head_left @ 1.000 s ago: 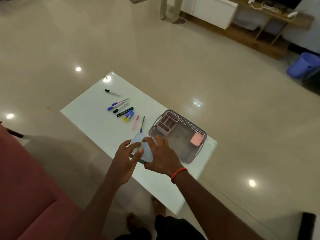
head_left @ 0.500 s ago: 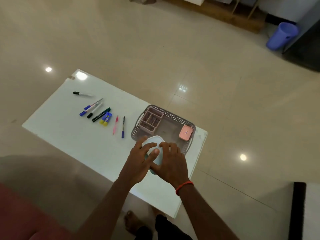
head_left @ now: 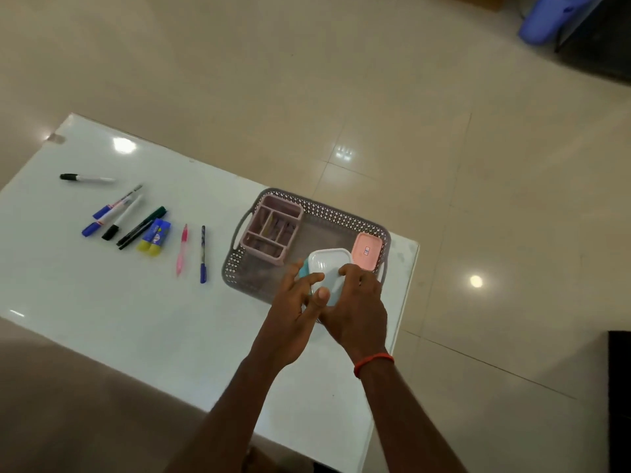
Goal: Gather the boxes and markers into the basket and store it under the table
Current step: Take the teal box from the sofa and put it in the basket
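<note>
A grey perforated basket [head_left: 316, 208] stands at the right end of the white table [head_left: 102, 302]. Inside it sit a pink divided organiser [head_left: 271, 230] and a small pink box [head_left: 367, 250]. My left hand [head_left: 295, 308] and my right hand [head_left: 355, 302] together hold a light blue box with a white lid [head_left: 327, 268] over the basket's near edge. Several markers and pens lie to the left on the table: a black marker [head_left: 85, 178], blue markers [head_left: 109, 213], a green marker [head_left: 143, 225], a blue-and-yellow glue stick pair [head_left: 155, 237], a pink pen [head_left: 182, 249] and a blue pen [head_left: 203, 254].
Shiny beige floor tiles surround the table. A blue bucket [head_left: 543, 18] stands at the far right top. A dark mat edge [head_left: 619, 401] lies at the right. My foot shows below the table's near edge.
Both hands have carried the light blue box forward and to the right, from the table beside the basket to over the basket's near edge. The view has tilted down.
</note>
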